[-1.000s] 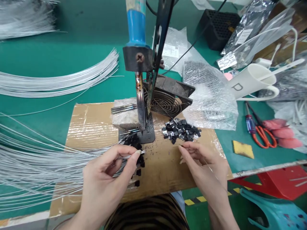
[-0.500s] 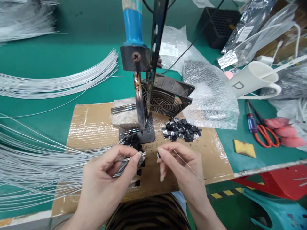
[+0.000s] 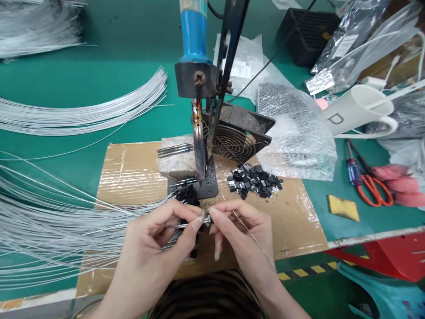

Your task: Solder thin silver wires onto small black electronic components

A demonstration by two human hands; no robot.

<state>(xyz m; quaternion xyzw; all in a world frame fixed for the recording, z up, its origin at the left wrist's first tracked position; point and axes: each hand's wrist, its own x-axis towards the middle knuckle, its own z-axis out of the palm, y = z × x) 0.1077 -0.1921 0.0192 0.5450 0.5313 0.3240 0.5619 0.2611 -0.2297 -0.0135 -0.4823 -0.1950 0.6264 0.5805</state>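
My left hand [image 3: 156, 252] pinches the end of a light grey cable [image 3: 181, 226] between thumb and forefinger. Opposite it, my right hand [image 3: 247, 235] grips a small black connector [image 3: 208, 219], mostly covered by the fingertips. The cable end and the connector meet between the two hands; how far they fit together is hidden. A thin solder wire [image 3: 249, 231] also runs through my right hand. Above the hands, a soldering iron with a blue handle [image 3: 194, 40] hangs tip-down in a stand. Loose black connectors [image 3: 254, 180] lie piled beyond my right hand.
Many grey cables [image 3: 59, 226] spread to the left, with black ends beneath my left hand. Cardboard [image 3: 299, 221] covers the green table. A fan [image 3: 232, 141] stands behind the iron. To the right are a sponge [image 3: 344, 208], scissors [image 3: 375, 190] and a white mug [image 3: 352, 110].
My right hand has moved left and brought the connector up to the cable end in my left hand. The whole view has shifted slightly.
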